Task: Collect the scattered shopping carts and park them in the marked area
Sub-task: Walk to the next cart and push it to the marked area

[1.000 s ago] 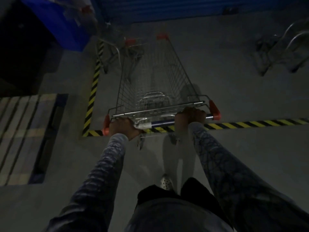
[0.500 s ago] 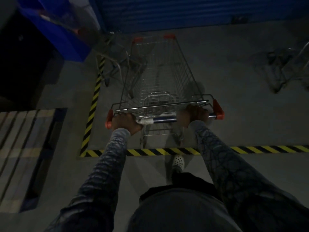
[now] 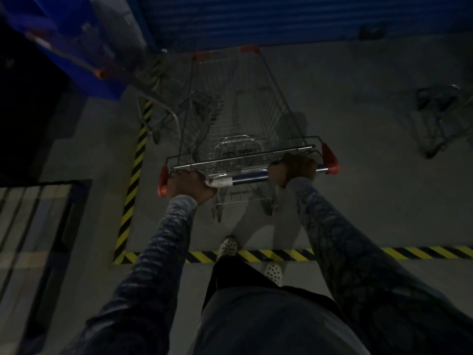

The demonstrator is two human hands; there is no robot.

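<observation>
Cart now fully past the near tape line; 1 s ago its handle sat right over that line, which now runs under the person's feet. Shopping cart (image 3: 230, 124) stands inside the marked area, nose close to the blue shutter (image 3: 256, 19), upright, basket looks empty. Left hand (image 3: 190, 187) is wrapped round the handle bar (image 3: 249, 178) at its left end, next to the red end cap. Right hand (image 3: 294, 170) grips the same bar near the right cap. Both arms are stretched forward, in patterned sleeves. Second cart (image 3: 163, 108) is just beside the held one on its left, by the side tape strip (image 3: 135, 175). Near tape line (image 3: 332, 254) is yellow-black; left shoe (image 3: 227, 245) is on it, right shoe (image 3: 273, 271) just behind. Third cart (image 3: 440, 119) is far right, well apart, beyond the near line. Slatted panel (image 3: 33, 226) lies on the floor at left, outside the tape. Dim light, details soft.
</observation>
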